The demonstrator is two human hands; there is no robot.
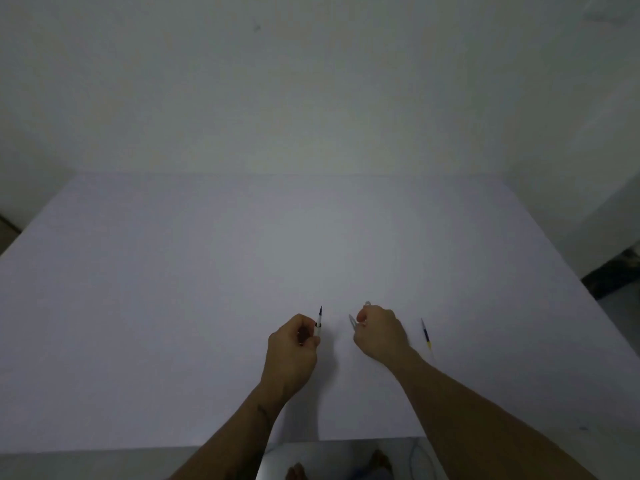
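Note:
My left hand (294, 344) grips a thin pen part (319, 318) with a white barrel and a dark tip that points away from me. About a hand's width to its right, my right hand (379, 332) holds a clear plastic pen piece (353, 321), one end showing at the fingers' left and another above the knuckles. A pen refill (426, 335) with dark ink and a yellow end lies on the white table (207, 289), just right of my right hand.
The white table reaches to a white wall at the back. Its near edge runs across the bottom, with floor, my feet and a thin cable (412, 459) below it. Dark floor shows past the table's right edge.

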